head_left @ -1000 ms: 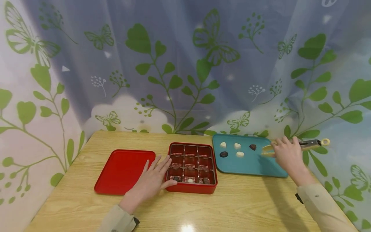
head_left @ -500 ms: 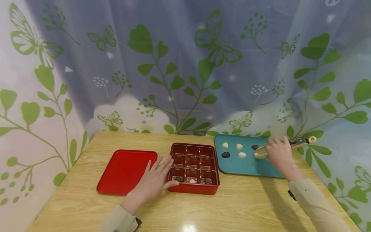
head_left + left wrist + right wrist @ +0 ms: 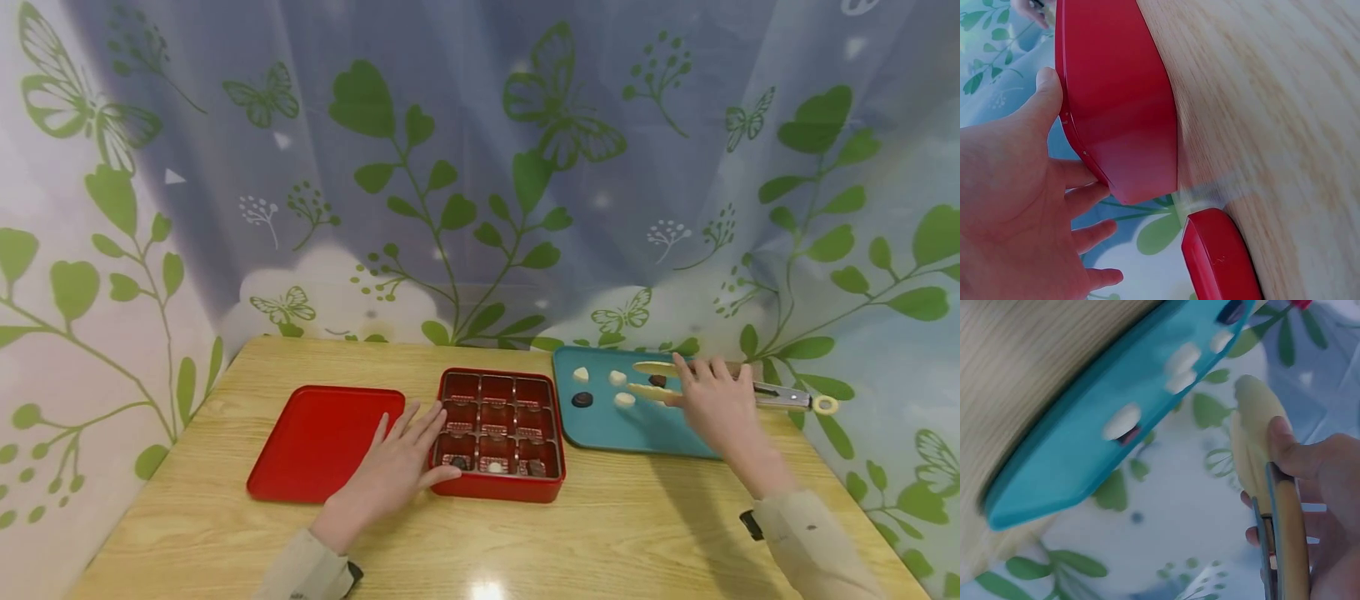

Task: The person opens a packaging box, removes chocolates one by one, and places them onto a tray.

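My right hand (image 3: 718, 404) grips a pair of tongs (image 3: 1286, 506) with cream tips and metal handles, held over the teal tray (image 3: 622, 433). In the head view the two tips stand apart, around a dark chocolate (image 3: 657, 381). Also on the tray are a dark oval chocolate (image 3: 582, 400) and several white ones, such as the round white chocolate (image 3: 624, 400). With its fingers spread, my left hand (image 3: 393, 471) rests against the left side of the red box (image 3: 498, 487), thumb at the front rim. Chocolates sit in the box's front row of compartments.
A red lid (image 3: 322, 450) lies left of the box, partly behind my left hand. The wooden table (image 3: 420, 554) meets a printed curtain (image 3: 465, 208) at its back edge, close behind the tray.
My right hand first moved left with the tongs, their tips close together at 0.5 s ago. Now the tips are spread and reach further left over the tray. My left hand has stayed put.
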The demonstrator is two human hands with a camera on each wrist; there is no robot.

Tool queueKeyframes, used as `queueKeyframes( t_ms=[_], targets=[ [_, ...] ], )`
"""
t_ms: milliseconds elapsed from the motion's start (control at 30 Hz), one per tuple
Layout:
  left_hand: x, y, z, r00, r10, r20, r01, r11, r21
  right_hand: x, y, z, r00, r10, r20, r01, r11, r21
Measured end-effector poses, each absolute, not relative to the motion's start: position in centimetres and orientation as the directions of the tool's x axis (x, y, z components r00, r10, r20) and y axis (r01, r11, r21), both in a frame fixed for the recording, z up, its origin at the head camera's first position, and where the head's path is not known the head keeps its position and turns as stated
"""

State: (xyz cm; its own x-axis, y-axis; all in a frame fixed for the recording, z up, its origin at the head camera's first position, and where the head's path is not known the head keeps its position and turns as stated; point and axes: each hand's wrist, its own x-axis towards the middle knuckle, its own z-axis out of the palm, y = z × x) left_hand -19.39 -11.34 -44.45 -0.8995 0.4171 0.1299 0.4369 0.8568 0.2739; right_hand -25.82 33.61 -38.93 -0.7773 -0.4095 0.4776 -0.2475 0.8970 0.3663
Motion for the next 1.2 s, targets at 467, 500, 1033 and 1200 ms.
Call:
queueKeyframes(
  t_ms=[467, 500, 1033, 1200],
  targets=[
    [-19.5, -11.5, -44.5, -0.899, 0.417, 0.133, 0.438, 0.852, 0.288, -24.1, 24.6, -36.8, -0.560, -0.660, 0.501, -0.488, 0.751, 0.445],
    [-19.5, -11.5, -44.5, -0.898, 0.419, 0.133, 0.439, 0.850, 0.290, -23.9, 23.8, -36.7, -0.558, -0.675, 0.483, -0.502, 0.738, 0.451],
    [-19.9, -11.9, -44.7, -0.885, 0.450, 0.121, 0.465, 0.841, 0.276, -22.3, 13.8, -34.6, -0.402, -0.887, 0.227, -0.627, 0.448, 0.637],
    [-19.9, -12.0, -44.6, -0.885, 0.451, 0.119, 0.465, 0.843, 0.269, -22.0, 11.2, -34.3, -0.379, -0.914, 0.142, -0.620, 0.365, 0.695]
  ],
)
